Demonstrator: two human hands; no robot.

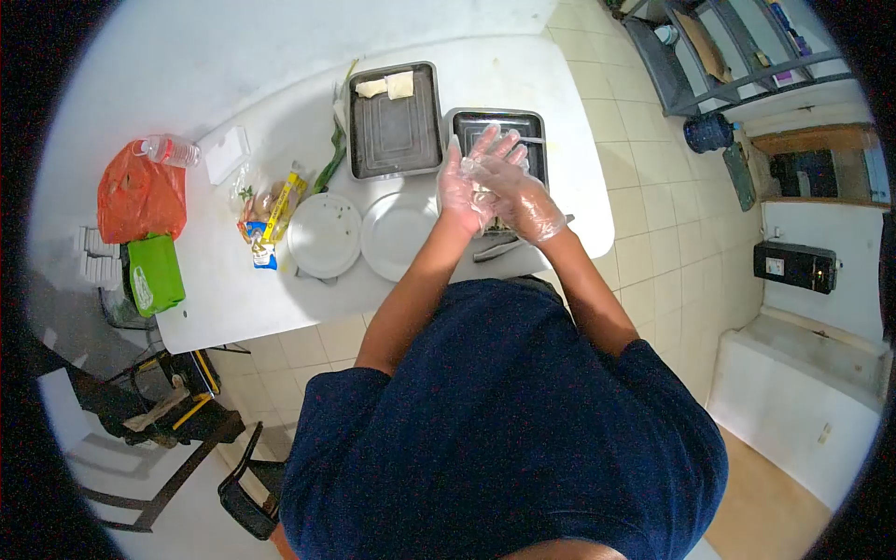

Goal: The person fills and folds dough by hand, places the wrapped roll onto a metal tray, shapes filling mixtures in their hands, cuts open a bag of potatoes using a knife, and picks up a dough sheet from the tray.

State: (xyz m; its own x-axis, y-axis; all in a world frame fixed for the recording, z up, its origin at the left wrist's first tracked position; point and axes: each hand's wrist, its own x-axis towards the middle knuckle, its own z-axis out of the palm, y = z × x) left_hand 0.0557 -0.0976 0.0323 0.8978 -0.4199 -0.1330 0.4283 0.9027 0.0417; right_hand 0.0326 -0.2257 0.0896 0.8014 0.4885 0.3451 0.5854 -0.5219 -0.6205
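Note:
Both hands wear clear, wrinkled plastic gloves and meet above a small dark metal tray. My left hand (455, 193) is turned palm up, its fingers stretched out and apart. Across its palm lies my right hand (525, 203), fingers extended and touching the left glove. Whether anything small sits between the palms, I cannot make out. Most of the small tray (467, 117) is hidden by the hands; some food shows at its near end. A larger metal tray (397, 131) stands to the left, holding pale flat dough pieces (399, 85) at its far end.
Two white plates (324, 235) (378, 252) stand left of my hands. Beyond them are leafy green stalks (329, 173), a yellow packet (282, 210), a red plastic bag (140, 201), a water bottle (170, 151) and a green pouch (156, 273). A knife-like blade (499, 249) lies near the table's front edge.

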